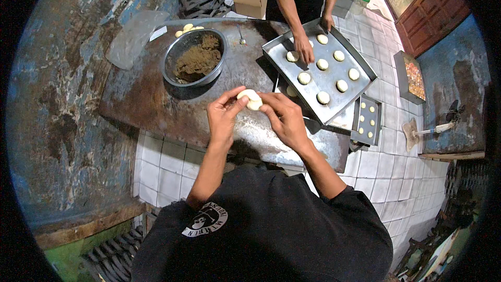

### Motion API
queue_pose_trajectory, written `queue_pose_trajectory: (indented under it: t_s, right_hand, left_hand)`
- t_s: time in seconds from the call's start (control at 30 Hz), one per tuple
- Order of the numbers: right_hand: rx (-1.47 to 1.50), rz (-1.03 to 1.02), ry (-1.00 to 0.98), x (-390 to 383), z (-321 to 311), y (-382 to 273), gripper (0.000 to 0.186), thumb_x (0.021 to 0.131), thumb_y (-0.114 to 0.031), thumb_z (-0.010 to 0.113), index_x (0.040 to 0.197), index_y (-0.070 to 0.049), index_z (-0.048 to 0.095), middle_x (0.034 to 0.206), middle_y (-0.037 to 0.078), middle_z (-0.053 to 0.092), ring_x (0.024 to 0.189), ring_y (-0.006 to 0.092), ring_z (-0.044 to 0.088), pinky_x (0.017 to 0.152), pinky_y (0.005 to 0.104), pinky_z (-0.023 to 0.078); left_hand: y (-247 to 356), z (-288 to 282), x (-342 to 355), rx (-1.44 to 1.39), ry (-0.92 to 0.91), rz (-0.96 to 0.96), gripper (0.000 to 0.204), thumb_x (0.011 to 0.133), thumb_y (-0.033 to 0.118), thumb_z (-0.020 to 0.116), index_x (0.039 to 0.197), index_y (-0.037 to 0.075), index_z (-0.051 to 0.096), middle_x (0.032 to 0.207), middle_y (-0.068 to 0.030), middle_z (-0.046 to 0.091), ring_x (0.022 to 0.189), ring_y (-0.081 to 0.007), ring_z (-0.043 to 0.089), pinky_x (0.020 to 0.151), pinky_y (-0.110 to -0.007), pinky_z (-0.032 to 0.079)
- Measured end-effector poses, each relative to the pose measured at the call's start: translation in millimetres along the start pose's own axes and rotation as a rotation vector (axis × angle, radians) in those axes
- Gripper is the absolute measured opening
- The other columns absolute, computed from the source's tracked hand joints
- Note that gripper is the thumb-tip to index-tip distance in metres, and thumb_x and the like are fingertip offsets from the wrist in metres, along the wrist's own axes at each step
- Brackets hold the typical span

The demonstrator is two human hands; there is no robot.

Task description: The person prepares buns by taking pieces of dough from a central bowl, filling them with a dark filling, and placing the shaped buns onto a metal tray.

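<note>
Pale dough piece (250, 99) is up between both hands, over the near part of the table (138, 86), a fold or dent showing in its top. Long axis runs roughly far-left to near-right, so one end sits at each hand. Left hand (224, 112) has its left end pinched, thumb on the near side, index on the far side. Right hand (286, 117) is at the right end, thumb and fingertips close on it, looks like a light pinch; exact finger contact on the far side is hidden. Neither hand is clearly nearer, dough lies right of one and left of the other. Metal bowl (211, 77) with brown crumbly filling (198, 62) is far-left of the dough, left hand nearer to it. Tray (334, 73) of spaced dough rounds is far-right, tilted in plan, right hand nearer to it; a co-worker's hand (302, 49) reaches in among the rounds. Smaller tray (378, 125) sits farther right, more dough pieces (187, 29) and a utensil (241, 35) lie beyond the bowl, cardboard box (249, 5) past the far edge
</note>
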State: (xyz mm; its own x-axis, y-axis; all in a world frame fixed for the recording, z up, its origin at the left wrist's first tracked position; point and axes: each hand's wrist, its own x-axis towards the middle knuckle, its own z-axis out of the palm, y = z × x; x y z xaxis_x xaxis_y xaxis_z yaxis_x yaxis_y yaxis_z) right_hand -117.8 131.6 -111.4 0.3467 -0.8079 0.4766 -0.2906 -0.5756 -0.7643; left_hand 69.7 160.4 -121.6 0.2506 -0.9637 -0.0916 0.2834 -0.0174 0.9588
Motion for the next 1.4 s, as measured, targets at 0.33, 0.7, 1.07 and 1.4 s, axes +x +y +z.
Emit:
queue_pose_trajectory:
  t_s: [0.33, 0.7, 1.07, 1.4]
  right_hand:
    - [-0.097, -0.014, 0.087, 34, 26, -25, 0.028, 0.082, -0.021, 0.082, 0.104, -0.006, 0.072, 0.090, 0.011, 0.060, 0.079, 0.0308, 0.064, 0.074, 0.0384, 0.053]
    - [-0.092, 0.213, 0.166, 45, 91, -64, 0.028, 0.086, -0.014, 0.078, 0.113, -0.006, 0.074, 0.090, 0.015, 0.068, 0.080, 0.0313, 0.069, 0.072, 0.0374, 0.054]
    - [0.064, 0.395, 0.223, 54, 110, -75, 0.016, 0.082, -0.009, 0.083, 0.089, 0.000, 0.072, 0.097, 0.012, 0.069, 0.087, 0.0215, 0.067, 0.081, 0.0331, 0.053]
    - [-0.200, 0.277, 0.186, 38, 148, -87, 0.030, 0.083, -0.007, 0.077, 0.113, -0.005, 0.074, 0.104, 0.014, 0.069, 0.097, 0.0309, 0.069, 0.086, 0.0388, 0.055]
  left_hand:
    - [11, -10, -1, -0.476, -0.176, 0.047, 0.041, 0.109, 0.029, 0.047, 0.125, -0.003, 0.066, 0.143, -0.0203, 0.059, 0.129, -0.0255, 0.057, 0.112, -0.038, 0.041]
    - [24, -47, 29, -0.599, -0.116, -0.117, 0.013, 0.103, 0.013, 0.064, 0.109, 0.001, 0.064, 0.121, -0.0149, 0.069, 0.107, -0.0205, 0.068, 0.089, -0.030, 0.056]
    - [33, -87, 44, -0.495, -0.565, 0.056, 0.028, 0.105, 0.020, 0.056, 0.103, -0.003, 0.073, 0.141, -0.0174, 0.060, 0.113, -0.0185, 0.063, 0.099, -0.034, 0.049]
    - [23, -120, 43, -0.465, -0.290, -0.374, 0.028, 0.107, 0.022, 0.057, 0.123, 0.001, 0.064, 0.120, -0.0105, 0.069, 0.100, -0.0161, 0.068, 0.087, -0.031, 0.057]
